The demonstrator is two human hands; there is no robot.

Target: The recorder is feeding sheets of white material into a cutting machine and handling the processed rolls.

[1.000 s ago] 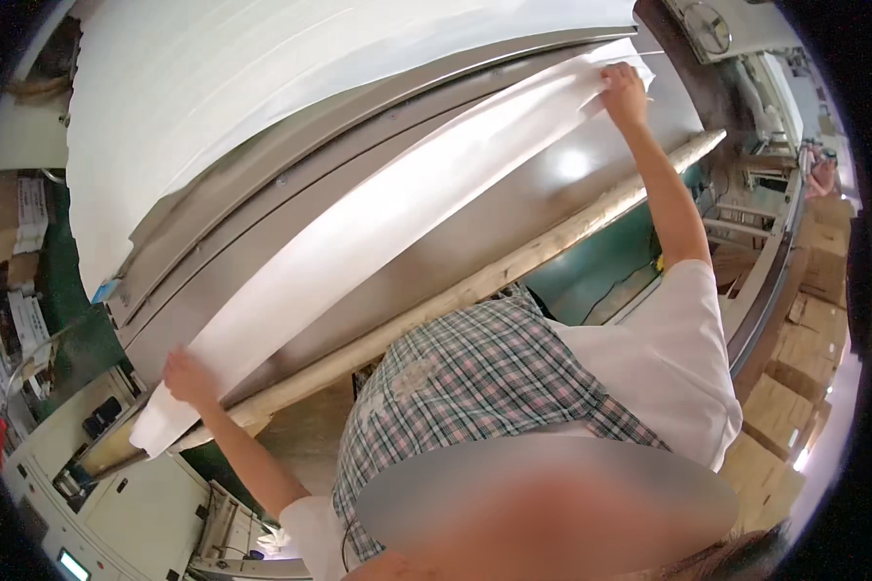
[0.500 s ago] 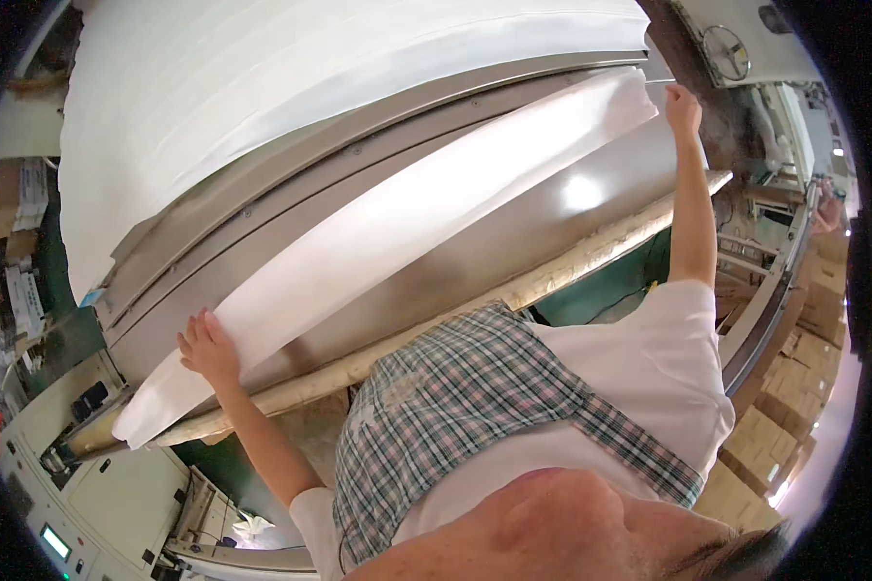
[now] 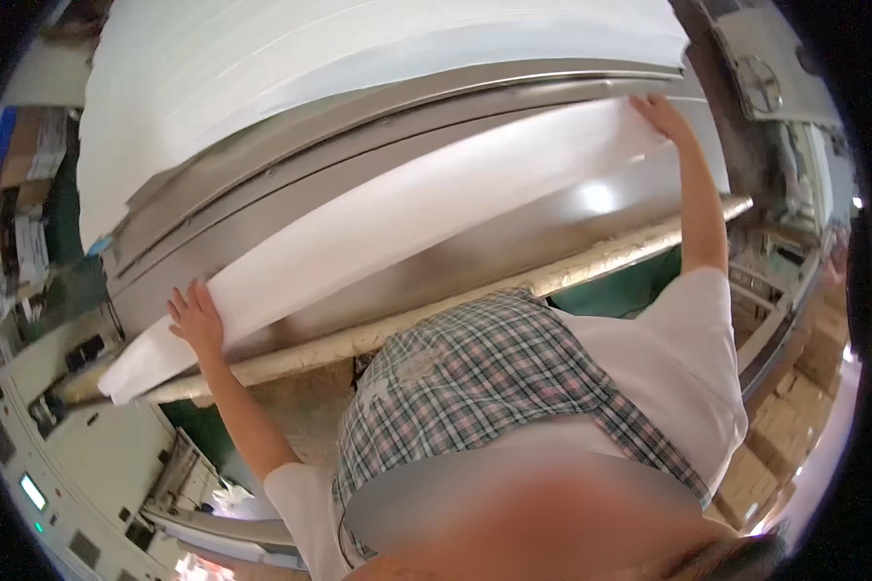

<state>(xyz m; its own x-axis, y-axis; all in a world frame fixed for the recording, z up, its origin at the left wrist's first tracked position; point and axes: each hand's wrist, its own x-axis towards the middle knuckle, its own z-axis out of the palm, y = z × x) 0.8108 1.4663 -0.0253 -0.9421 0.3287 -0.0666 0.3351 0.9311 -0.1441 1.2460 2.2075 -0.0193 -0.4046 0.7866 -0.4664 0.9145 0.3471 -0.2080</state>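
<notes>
Left hand (image 3: 196, 318) lies flat with fingers spread on the near-left end of a long white sheet (image 3: 397, 228), not gripping it. Right hand (image 3: 661, 114) presses open-palmed on the far-right end of the same sheet; whether its fingers curl over the edge cannot be told. Sheet position: stretched diagonally across the sloped grey metal table (image 3: 513, 247) of a large machine, from lower left to upper right, its left end hanging past the table edge. A worn, pale wooden rail (image 3: 591, 266) runs along the near edge of the table. Beyond the sheet, a thick stack of white paper (image 3: 358, 68) rests on the far part of the machine. Room: a pale control cabinet (image 3: 58, 455) with small lit indicators stands at lower left; brown cardboard boxes (image 3: 794, 416) are stacked at right, contents not visible
</notes>
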